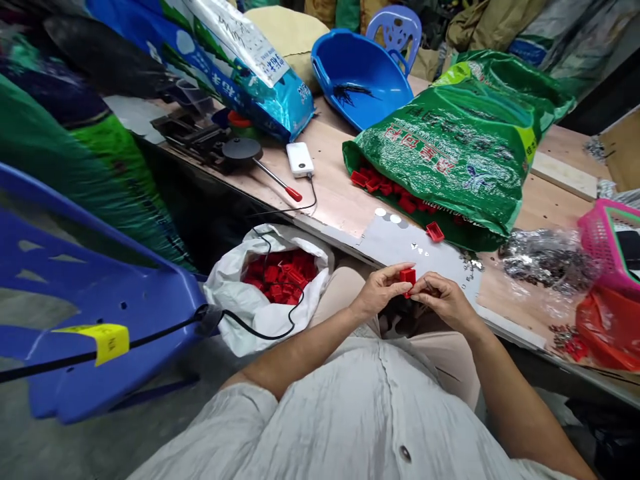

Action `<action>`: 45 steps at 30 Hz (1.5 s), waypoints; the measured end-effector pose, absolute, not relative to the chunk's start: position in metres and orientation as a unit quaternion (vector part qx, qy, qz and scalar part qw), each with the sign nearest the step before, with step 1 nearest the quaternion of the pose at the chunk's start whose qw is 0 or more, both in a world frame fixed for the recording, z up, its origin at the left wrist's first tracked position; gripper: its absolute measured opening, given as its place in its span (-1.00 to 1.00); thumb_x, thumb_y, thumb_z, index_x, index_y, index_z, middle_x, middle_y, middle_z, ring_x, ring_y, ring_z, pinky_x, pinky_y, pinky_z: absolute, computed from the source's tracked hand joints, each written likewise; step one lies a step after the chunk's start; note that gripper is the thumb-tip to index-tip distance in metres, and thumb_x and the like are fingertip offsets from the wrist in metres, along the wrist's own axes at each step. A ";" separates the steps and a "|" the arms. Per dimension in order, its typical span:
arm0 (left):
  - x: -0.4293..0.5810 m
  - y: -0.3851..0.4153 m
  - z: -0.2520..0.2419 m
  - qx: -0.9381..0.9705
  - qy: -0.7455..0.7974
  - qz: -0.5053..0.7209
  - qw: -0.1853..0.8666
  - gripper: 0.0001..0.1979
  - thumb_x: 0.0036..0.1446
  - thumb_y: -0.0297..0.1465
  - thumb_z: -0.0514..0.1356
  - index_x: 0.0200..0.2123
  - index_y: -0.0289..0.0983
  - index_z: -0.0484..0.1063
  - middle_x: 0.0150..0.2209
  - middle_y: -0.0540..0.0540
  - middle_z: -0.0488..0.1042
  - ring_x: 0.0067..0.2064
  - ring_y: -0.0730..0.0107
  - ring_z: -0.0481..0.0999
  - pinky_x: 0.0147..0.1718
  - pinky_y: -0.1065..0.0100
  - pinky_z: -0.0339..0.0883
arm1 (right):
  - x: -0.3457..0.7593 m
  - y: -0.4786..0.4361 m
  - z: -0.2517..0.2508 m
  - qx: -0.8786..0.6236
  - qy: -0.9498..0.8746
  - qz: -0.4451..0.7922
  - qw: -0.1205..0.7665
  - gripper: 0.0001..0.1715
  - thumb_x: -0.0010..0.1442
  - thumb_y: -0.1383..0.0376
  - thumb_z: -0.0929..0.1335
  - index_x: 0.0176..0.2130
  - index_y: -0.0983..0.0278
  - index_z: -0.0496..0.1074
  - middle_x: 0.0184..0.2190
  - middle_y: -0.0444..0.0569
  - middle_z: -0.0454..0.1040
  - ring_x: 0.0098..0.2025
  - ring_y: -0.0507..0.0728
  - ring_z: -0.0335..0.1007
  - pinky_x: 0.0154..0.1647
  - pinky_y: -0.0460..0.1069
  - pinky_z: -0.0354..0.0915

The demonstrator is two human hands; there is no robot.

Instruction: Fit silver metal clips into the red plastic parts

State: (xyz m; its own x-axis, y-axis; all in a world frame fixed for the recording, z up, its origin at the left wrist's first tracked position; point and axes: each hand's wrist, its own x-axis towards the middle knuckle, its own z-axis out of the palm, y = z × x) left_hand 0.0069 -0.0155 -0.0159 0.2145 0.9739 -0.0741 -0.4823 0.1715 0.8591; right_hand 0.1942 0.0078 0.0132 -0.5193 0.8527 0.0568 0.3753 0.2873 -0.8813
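Note:
My left hand (381, 289) and my right hand (443, 300) meet over my lap at the table's front edge, both pinching one small red plastic piece (407, 276) between their fingertips. A loose red piece (435, 231) lies on a grey sheet (400, 243) just beyond the hands, among small shiny metal bits. A green sack (465, 140) lies on its side behind, with several red pieces (380, 183) spilling from its mouth. On the floor at my left knee, a white bag (250, 303) holds several red pieces (280, 273).
A blue plastic chair (90, 300) stands at the left with a black cable across it. On the table are a white power bank (300, 159), a blue scoop basin (360, 77), a clear bag of metal parts (540, 257), a pink basket (607, 243) and an orange bag (607, 330).

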 end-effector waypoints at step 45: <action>-0.018 0.050 -0.035 0.624 0.460 0.458 0.435 -0.66 -0.03 -0.35 0.34 -0.12 -0.18 0.46 -0.20 -0.05 0.57 -0.18 0.26 0.57 -0.11 0.27 0.39 | 0.184 0.032 -0.002 -0.515 -0.777 0.250 0.262 -0.71 0.32 0.32 0.27 0.01 0.17 0.46 -0.27 -0.04 0.40 -0.21 0.10 0.38 -0.11 -0.02 0.28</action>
State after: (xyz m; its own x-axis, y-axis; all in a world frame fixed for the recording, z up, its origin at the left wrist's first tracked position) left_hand -0.0184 0.0502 -0.0353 0.1569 0.9726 0.1717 0.1744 -0.1984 0.9645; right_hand 0.1836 0.0317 -0.0016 -0.3320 0.9316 0.1483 0.6696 0.3435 -0.6586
